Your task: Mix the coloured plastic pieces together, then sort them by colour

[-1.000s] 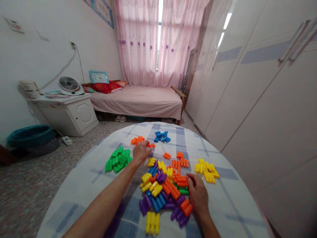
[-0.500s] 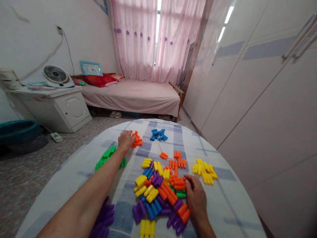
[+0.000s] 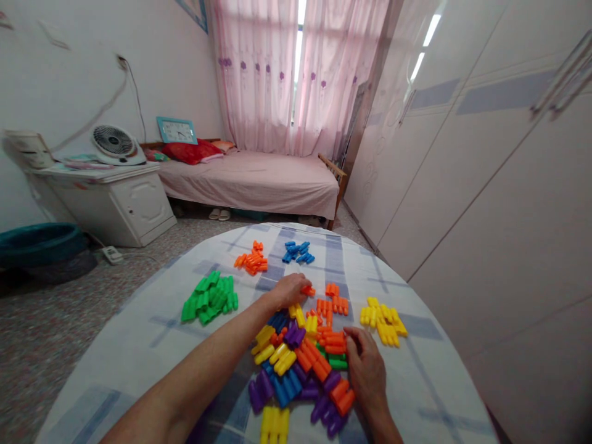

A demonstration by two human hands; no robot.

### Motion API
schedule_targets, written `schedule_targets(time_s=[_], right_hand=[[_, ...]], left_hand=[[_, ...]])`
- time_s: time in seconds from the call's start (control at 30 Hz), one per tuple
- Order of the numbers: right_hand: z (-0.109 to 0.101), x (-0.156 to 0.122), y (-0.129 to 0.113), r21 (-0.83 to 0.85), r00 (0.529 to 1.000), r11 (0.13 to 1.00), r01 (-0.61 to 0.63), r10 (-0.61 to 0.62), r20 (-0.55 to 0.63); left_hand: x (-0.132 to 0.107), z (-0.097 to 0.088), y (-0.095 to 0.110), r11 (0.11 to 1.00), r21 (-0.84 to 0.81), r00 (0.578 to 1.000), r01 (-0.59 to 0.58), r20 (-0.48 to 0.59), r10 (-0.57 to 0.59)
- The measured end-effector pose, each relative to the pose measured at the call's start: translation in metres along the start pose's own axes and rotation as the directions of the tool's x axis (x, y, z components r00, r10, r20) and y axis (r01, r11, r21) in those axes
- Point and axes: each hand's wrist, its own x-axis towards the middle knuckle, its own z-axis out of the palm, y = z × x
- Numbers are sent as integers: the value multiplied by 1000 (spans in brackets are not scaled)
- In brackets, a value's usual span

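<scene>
Left hand (image 3: 290, 290) at one orange block (image 3: 311, 291), right hand (image 3: 369, 359) at one mixed heap (image 3: 312, 359).
The block lies just beyond the heap; whether the left pinches it, or the curled right grips anything, I cannot tell. One green cluster (image 3: 211, 299) lies left, one orange cluster (image 3: 253, 261) far left, one blue cluster (image 3: 298, 252) far, one yellow cluster (image 3: 383, 319) right.

Around mixed block pile (image 3: 285, 362): green blocks (image 3: 210, 298) 10 o'clock, orange cluster (image 3: 253, 263) 11, blue blocks (image 3: 296, 251) 12, yellow blocks (image 3: 383, 317) 2. Left hand (image 3: 291, 290) at 12, fingers at orange block (image 3: 309, 291); right hand (image 3: 367, 357) at 3.
</scene>
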Motion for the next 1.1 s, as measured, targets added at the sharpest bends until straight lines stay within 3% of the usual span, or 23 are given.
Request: schedule_targets(time_s=[0.1,0.2,0.37,0.5,0.6,0.77,0.83,0.9,1.0,1.1], right_hand=[[0,-1,0,2,1000,1000,1,-1,3],[1,-1,1,0,1000,1000,0,0,1],[1,0,-2,-3,1000,1000,-3,3,-16],[0,-1,-4,-7,1000,1000,-12,12,-24],[0,-1,-5,-4,1000,1000,-15,15,-14],[0,-1,-5,-4,1000,1000,-18,18,-8],[0,-1,-6,-2,1000,1000,-20,20,-8],[-1,-1,-6,4,1000,1000,-24,24,-5],[-1,-1,-6,22,999,999,-35,35,-3],[-1,-1,-3,64,998,996,-61,62,-19]], left_hand=[[-2,0,-6,998,32,998,55,-25,-55],[-6,-15,-21,986,73,983,148,-119,-139],[-6,-49,-65,895,203,891,397,-320,-323],[-7,-53,-94,860,203,861,468,-321,-393],[-10,-49,-99,857,185,857,481,-307,-414],[-3,-42,-68,918,156,900,364,-314,-303],[6,-35,-45,969,110,943,219,-277,-182],[17,-22,-20,1000,4,974,1,-226,0],[33,-3,12,974,-62,969,-216,-133,207],[43,11,30,964,-93,968,-250,-26,249]])
